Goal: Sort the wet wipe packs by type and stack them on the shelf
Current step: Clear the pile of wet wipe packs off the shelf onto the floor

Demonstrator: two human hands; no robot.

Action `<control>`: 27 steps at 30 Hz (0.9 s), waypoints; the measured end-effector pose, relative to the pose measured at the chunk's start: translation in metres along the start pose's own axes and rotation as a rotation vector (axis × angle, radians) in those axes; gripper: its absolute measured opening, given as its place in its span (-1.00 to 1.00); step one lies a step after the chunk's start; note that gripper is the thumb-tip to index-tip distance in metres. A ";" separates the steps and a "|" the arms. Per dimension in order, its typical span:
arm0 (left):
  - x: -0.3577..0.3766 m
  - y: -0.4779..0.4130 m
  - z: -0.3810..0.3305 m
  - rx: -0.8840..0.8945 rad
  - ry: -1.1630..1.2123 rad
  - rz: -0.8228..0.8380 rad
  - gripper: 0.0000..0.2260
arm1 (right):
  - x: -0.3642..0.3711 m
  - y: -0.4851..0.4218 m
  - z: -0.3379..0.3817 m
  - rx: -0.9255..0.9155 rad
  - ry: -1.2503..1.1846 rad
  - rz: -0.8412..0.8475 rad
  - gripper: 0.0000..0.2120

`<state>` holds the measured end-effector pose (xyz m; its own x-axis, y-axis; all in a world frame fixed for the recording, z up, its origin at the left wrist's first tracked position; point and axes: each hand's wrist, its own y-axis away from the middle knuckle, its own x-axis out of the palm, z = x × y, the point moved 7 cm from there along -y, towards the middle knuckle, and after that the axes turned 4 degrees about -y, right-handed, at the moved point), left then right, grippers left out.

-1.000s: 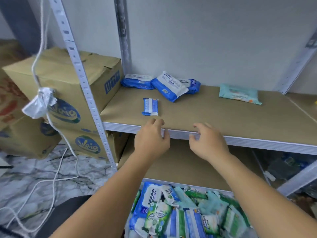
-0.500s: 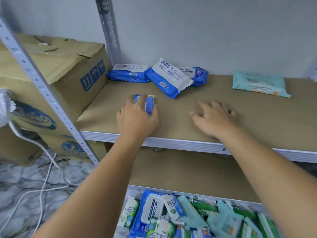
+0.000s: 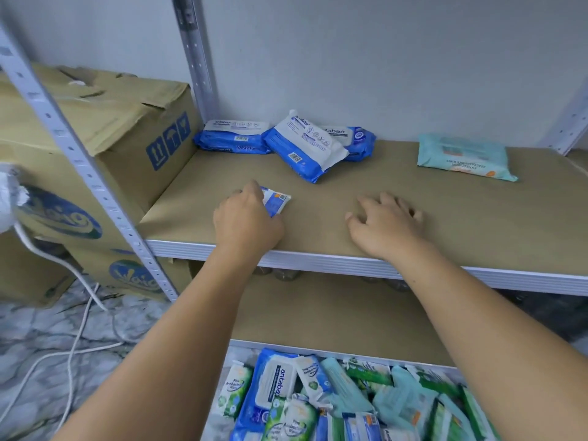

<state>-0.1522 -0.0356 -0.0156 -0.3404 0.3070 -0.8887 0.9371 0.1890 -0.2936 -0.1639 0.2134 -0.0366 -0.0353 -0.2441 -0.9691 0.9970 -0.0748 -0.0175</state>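
1. Wet wipe packs, mixed pile [image 3: 334, 402], nearest you, below the lower board. Green, blue and teal film pouches lie criss-cross, some on edge. Judgement: soft, light, and the glossy film is probably slick. Take each one across its flat faces at the middle, not by the crimped end seals.
2. Left hand [image 3: 246, 222] is on the upper shelf [image 3: 413, 270], close to the front rim. Its fingers [image 3: 254, 190] curl over the near-left part of the small blue pack [image 3: 276, 200], with the thumb at its near edge, so you are gripping it. The pack lies flat on the board and only its right part shows. Judgement: thin, very light, and it will flex. There is little body to grasp, so pinch it top and bottom.
3. Right hand [image 3: 386, 224] is beside the left but apart from it. Its fingers [image 3: 389, 202] are spread and relaxed, tips resting on bare board, and they hold nothing.
4. Farther back, in the left rear corner, are three large blue packs. The left blue pack [image 3: 234, 140] lies flat. The middle blue pack [image 3: 305, 148] is tilted and leans over the right blue pack [image 3: 353, 140], partly covering it. They are grouped but not yet stacked. Judgement: squashy, heavier than the small pack, and liable to sag if lifted by one end. Grip them mid-body.
5. Teal pack [image 3: 463, 157] lies flat and alone at the rear right, well apart from the blue group.
6. Cardboard box [image 3: 111, 132] stands outside the shelf upright, to the left.
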 end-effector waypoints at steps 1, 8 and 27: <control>-0.001 0.005 0.001 0.016 0.038 0.000 -0.65 | -0.003 0.008 0.000 -0.003 -0.006 0.001 -0.49; -0.016 0.057 0.000 0.176 0.130 0.047 -0.58 | -0.022 0.062 0.002 -0.056 -0.004 -0.010 -0.64; 0.142 0.250 0.125 -0.081 -0.169 0.810 -0.39 | 0.108 0.192 -0.036 -0.092 0.073 0.228 -0.57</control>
<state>0.0431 -0.0610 -0.2593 0.4595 0.2339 -0.8568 0.8763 0.0380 0.4803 0.0265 0.2078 -0.1538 0.1932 -0.1738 -0.9656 0.9807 0.0635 0.1848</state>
